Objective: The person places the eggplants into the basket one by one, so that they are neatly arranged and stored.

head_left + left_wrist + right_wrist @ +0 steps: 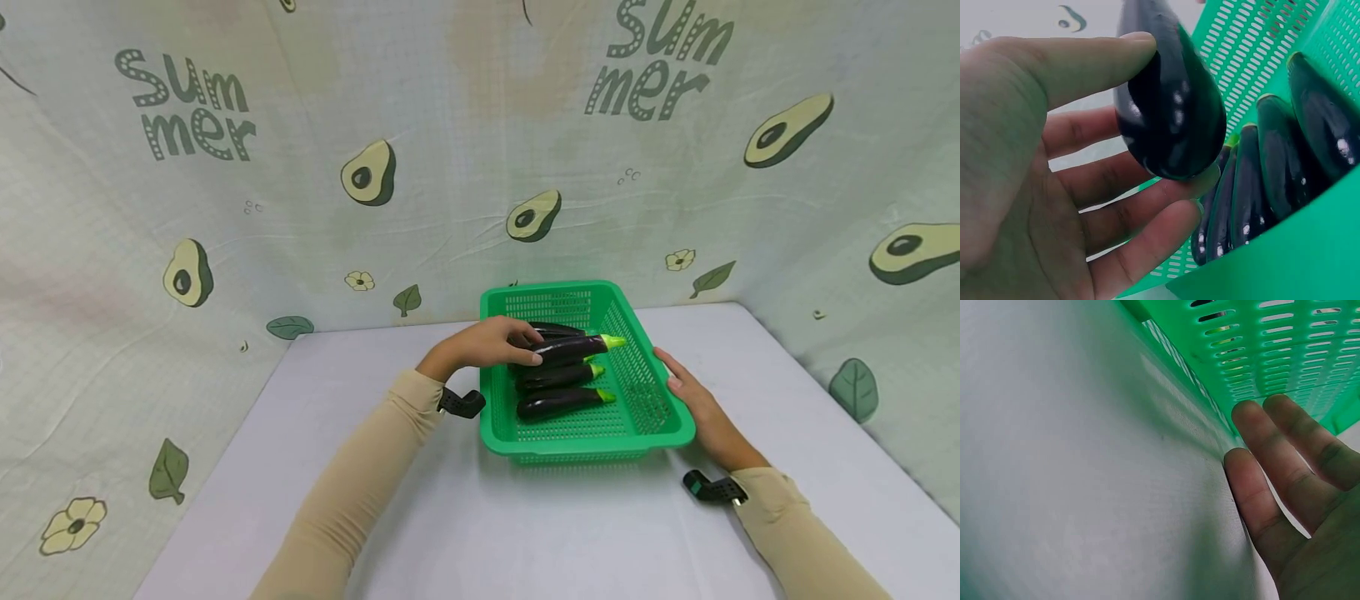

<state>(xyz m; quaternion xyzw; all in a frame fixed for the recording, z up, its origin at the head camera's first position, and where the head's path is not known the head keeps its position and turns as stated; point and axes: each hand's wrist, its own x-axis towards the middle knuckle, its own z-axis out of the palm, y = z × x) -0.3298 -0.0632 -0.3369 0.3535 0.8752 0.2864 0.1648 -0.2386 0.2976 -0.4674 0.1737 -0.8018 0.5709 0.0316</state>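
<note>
My left hand (491, 342) grips an eggplant (573, 349) with the thumb on one side and the fingers on the other. The glossy, dark purple eggplant has a pale green stem end pointing right. It is held over a green plastic basket (585, 447), where several more eggplants (558, 402) lie side by side. In the left wrist view, the held eggplant's rounded end (1175, 137) faces the camera, above the others. At the basket's right side is my right hand (708, 417), its fingers (1254, 431) extended along the slotted wall.
The basket stands near the back of a white-covered table (540, 533). Behind it hangs a pale cloth (450, 225) printed with avocados, leaves and lettering. Black wrist devices (461, 403) are worn on both arms.
</note>
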